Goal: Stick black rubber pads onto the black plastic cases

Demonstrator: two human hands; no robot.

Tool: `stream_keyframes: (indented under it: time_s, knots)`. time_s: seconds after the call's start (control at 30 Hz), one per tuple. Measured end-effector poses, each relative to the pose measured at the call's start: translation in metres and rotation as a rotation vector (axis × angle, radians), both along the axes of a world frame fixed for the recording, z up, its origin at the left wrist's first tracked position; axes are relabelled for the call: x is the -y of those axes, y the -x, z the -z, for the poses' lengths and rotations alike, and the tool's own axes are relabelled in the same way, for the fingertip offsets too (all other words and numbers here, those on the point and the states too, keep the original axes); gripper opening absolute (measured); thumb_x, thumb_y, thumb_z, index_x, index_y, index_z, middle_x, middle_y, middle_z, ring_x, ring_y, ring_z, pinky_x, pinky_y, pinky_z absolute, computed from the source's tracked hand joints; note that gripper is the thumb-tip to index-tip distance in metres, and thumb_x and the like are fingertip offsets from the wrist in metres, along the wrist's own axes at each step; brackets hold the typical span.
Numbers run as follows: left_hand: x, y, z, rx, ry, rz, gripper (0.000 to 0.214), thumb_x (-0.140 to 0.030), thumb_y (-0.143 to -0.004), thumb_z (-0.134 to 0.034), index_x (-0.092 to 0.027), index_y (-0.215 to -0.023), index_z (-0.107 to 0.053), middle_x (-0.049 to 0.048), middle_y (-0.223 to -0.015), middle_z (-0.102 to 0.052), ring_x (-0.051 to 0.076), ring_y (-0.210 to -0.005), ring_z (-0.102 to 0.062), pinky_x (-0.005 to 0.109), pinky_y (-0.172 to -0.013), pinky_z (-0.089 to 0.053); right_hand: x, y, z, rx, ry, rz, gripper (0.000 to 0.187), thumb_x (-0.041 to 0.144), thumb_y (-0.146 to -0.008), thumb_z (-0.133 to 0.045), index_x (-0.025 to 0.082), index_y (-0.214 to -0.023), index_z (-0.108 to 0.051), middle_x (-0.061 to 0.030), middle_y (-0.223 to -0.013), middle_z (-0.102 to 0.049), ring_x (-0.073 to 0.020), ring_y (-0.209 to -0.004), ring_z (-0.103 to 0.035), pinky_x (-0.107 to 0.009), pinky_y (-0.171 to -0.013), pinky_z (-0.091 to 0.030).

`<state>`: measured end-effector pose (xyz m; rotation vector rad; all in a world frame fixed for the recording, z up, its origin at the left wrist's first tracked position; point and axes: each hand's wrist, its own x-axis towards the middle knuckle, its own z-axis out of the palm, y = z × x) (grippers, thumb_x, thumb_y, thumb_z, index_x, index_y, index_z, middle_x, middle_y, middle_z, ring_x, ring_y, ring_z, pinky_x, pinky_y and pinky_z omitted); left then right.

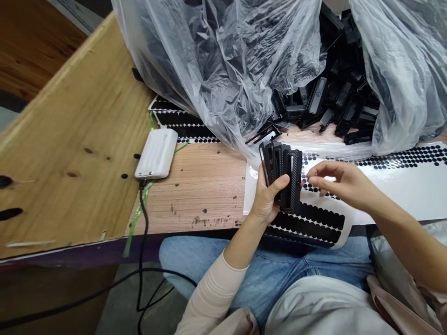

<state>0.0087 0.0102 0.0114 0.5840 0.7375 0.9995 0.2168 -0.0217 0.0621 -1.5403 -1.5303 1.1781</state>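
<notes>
- Clear plastic bag gapes, black parts heaped in its opening.
- Left hand grips several black pieces.
- Right hand: cannot tell its grip.

Crumpled clear plastic sheeting runs past the top edge. Most fingers of the left hand hide behind black textured bars.

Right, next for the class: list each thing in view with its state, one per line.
Held black parts: fanned together
Left hand: closed around them
Right hand: curled, grip unclear
Loose black parts: heaped
Clear plastic: crumpled
Black cable: slack, plugged in
White box: connected
Green tape: end dangling
Near sticker sheet: curling, partly overhanging
</notes>
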Motion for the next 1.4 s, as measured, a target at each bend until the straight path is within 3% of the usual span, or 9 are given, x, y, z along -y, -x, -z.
stream_keyframes:
  time_s: [0.17,0.23,0.33,0.53,0.7,0.8,1.0,1.27,1.4]
  knots:
    - [-0.001,0.002,0.0,0.045,0.028,0.029,0.084,-0.051,-0.075,-0.096,-0.025,-0.139,-0.048,0.0022,-0.105,-0.075,0.023,-0.078,-0.081,0.029,-0.061,-0.065,-0.034,-0.017,0.028,0.761,-0.177,0.152,0.021,0.028,-0.101,-0.064,0.02,-0.101,-0.082,-0.015,-0.106,-0.082,-0.0347,-0.088,-0.074,-0.049,-0.075,-0.054]
    - [-0.001,0.004,0.001,0.061,0.027,0.03,0.087,-0.05,-0.076,-0.096,-0.025,-0.143,-0.047,0.0023,-0.104,-0.075,0.022,-0.079,-0.08,0.029,-0.063,-0.066,-0.041,-0.018,0.038,0.877,-0.186,0.136,0.021,0.026,-0.101,-0.063,0.019,-0.1,-0.082,-0.0158,-0.108,-0.082,-0.0357,-0.088,-0.074,-0.047,-0.072,-0.052]
    - [-0.001,0.004,0.001,0.061,0.029,0.044,0.091,-0.05,-0.077,-0.095,-0.026,-0.149,-0.045,0.0018,-0.101,-0.075,0.02,-0.076,-0.079,0.029,-0.062,-0.065,-0.047,-0.018,0.043,0.884,-0.182,0.131,0.016,0.023,-0.098,-0.066,0.021,-0.093,-0.082,-0.0126,-0.1,-0.083,-0.0329,-0.086,-0.074,-0.043,-0.07,-0.05]
    - [-0.003,0.003,0.0,0.078,0.06,0.057,0.084,-0.053,-0.074,-0.097,-0.023,-0.137,-0.051,0.0022,-0.1,-0.075,0.02,-0.075,-0.079,0.026,-0.06,-0.063,-0.054,-0.027,0.032,0.621,-0.013,0.158,0.007,0.02,-0.09,-0.078,0.021,-0.083,-0.077,-0.0074,-0.085,-0.081,-0.0279,-0.08,-0.073,-0.042,-0.072,-0.052]
    - [-0.004,0.003,0.003,0.074,0.068,0.044,0.075,-0.056,-0.075,-0.097,-0.022,-0.127,-0.054,0.0032,-0.101,-0.077,0.022,-0.077,-0.081,0.028,-0.06,-0.064,-0.028,-0.02,0.008,-0.183,0.247,0.128,0.034,0.052,-0.081,-0.093,0.022,-0.084,-0.078,-0.0042,-0.088,-0.076,-0.0214,-0.08,-0.071,-0.04,-0.076,-0.063]
    - [-0.004,0.003,0.005,0.058,0.067,0.03,0.077,-0.057,-0.074,-0.097,-0.022,-0.129,-0.054,0.004,-0.101,-0.077,0.027,-0.083,-0.083,0.031,-0.062,-0.066,-0.013,0.0,-0.009,-0.472,0.373,0.037,0.038,0.053,-0.074,-0.1,0.022,-0.081,-0.079,-0.0019,-0.085,-0.073,-0.0169,-0.079,-0.069,-0.034,-0.076,-0.064]
    - [-0.003,0.002,0.006,0.045,0.053,0.011,0.074,-0.056,-0.074,-0.097,-0.023,-0.128,-0.057,0.0034,-0.096,-0.077,0.031,-0.089,-0.082,0.04,-0.072,-0.069,-0.011,0.032,-0.016,-0.475,0.28,0.094,0.038,0.05,-0.066,-0.103,0.022,-0.077,-0.079,-0.0023,-0.082,-0.074,-0.0156,-0.074,-0.067,-0.028,-0.067,-0.06]
    - [-0.002,0.001,0.006,0.047,0.049,-0.016,0.072,-0.055,-0.072,-0.099,-0.023,-0.123,-0.06,0.003,-0.1,-0.076,0.028,-0.084,-0.081,0.041,-0.072,-0.069,-0.011,0.035,-0.016,-0.413,0.227,0.097,0.039,0.051,-0.068,-0.101,0.021,-0.078,-0.079,-0.0019,-0.08,-0.075,-0.0148,-0.068,-0.065,-0.028,-0.065,-0.059]
    - [-0.002,0.001,0.005,0.054,0.046,-0.023,0.07,-0.052,-0.073,-0.099,-0.023,-0.124,-0.061,0.0049,-0.106,-0.077,0.029,-0.093,-0.081,0.041,-0.077,-0.07,-0.01,0.037,-0.018,-0.35,0.191,0.099,0.04,0.055,-0.07,-0.1,0.022,-0.078,-0.078,-0.003,-0.08,-0.075,-0.0171,-0.07,-0.067,-0.031,-0.066,-0.06]
